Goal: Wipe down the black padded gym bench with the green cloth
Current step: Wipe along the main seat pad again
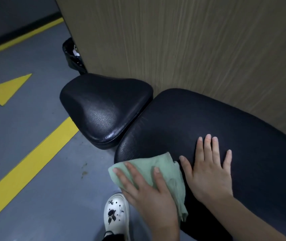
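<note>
The black padded gym bench has a long back pad (199, 122) running to the right and a separate seat pad (104, 108) at its left end. A pale green cloth (163, 169) lies over the near left corner of the long pad and hangs down its side. My left hand (147, 190) presses flat on the cloth with its fingers spread and straight. My right hand (210, 169) rests flat on the bare pad just right of the cloth, fingers straight.
A tan wood-grain wall panel (191, 46) stands right behind the bench. Grey floor (34, 136) with yellow lines and a yellow triangle lies to the left. A black bag-lined bin (72, 54) sits past the seat pad. My white shoe (116, 213) is by the bench.
</note>
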